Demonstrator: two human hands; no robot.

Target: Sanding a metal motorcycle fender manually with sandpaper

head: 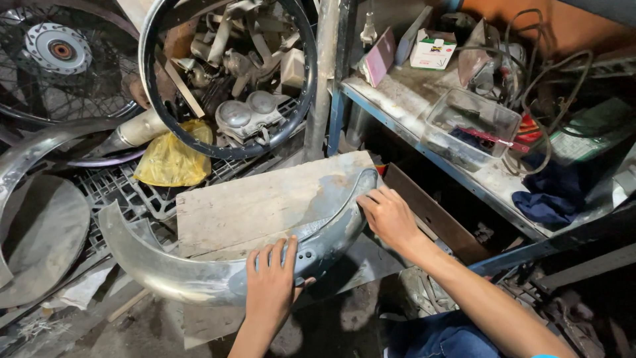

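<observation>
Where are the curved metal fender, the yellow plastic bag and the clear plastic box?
curved metal fender [165, 268], head view, on its bare outer curve.
yellow plastic bag [172, 159], head view, on its crumpled middle.
clear plastic box [472, 126], head view, on its front wall.

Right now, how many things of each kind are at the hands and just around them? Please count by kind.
Hands: 2, the left hand and the right hand, both on the fender
Curved metal fender: 1
Wooden board under the fender: 1
Yellow plastic bag: 1
Bare wheel rim: 1
Clear plastic box: 1
Total: 7
</observation>
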